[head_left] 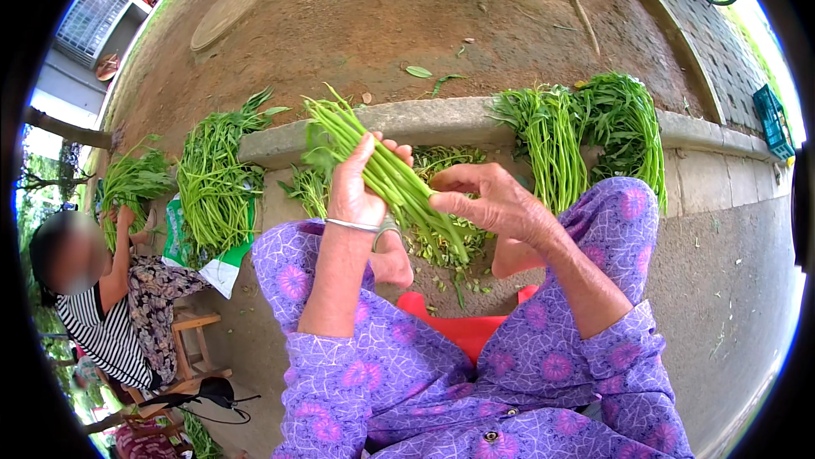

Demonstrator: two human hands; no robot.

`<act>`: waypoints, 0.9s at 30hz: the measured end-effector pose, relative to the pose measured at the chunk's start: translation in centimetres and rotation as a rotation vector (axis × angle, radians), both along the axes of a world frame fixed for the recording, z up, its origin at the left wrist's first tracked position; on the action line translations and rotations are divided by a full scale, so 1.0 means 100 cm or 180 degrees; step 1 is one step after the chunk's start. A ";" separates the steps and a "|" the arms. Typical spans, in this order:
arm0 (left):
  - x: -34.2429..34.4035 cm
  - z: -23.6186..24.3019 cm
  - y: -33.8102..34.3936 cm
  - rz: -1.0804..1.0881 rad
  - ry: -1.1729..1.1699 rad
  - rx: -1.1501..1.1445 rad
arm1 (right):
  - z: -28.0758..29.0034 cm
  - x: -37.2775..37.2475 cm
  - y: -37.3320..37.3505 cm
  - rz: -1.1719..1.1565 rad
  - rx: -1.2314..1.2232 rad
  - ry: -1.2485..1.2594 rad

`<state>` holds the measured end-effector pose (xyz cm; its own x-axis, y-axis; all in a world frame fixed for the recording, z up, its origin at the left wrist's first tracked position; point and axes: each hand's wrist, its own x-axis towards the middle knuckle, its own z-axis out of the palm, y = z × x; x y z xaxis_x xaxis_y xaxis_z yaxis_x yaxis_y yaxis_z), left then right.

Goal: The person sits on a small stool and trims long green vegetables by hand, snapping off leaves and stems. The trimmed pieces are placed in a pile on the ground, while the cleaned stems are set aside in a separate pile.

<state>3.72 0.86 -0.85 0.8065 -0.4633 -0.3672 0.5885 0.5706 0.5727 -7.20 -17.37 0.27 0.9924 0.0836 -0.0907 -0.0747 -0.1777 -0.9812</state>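
Note:
My left hand (358,183) is wrapped round a bunch of long green leafy-vegetable stems (413,197), which looks like water spinach. The bunch slants from leafy tips at the upper left down to stem ends at the lower right. A metal bangle circles my left wrist. Beside the bunch, my right hand (488,197) has its thumb and forefinger parted, with the thumb tip against the stems. Its other fingers are curled and partly hidden. Below lie scattered trimmings (441,247) of leaves and stem pieces, between my feet.
A concrete kerb (433,119) crosses ahead. Bundles of greens (543,140) lean on it at right; another pile (216,174) lies at left on a green-and-white sack (227,274). Something red (463,332) is beneath me. A co-worker (106,306) sits at left. A teal crate (771,122) stands far right.

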 end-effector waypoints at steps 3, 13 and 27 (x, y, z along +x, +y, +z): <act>-0.009 0.000 -0.009 -0.0180 -0.0209 0.0207 | 0.003 0.002 0.010 0.0045 -0.0144 0.0003; -0.016 0.006 -0.015 -0.0704 -0.0510 -0.0134 | -0.006 0.001 0.018 -0.0526 0.0428 0.0271; -0.016 0.002 -0.016 -0.0566 -0.0655 0.0291 | -0.010 -0.002 0.031 -0.0481 -0.0135 0.0056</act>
<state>2.11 -0.76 -0.68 0.7774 -0.5768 -0.2509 0.5408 0.4093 0.7348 -7.44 -14.24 -0.75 0.9916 -0.0708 -0.1084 -0.1208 -0.2043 -0.9714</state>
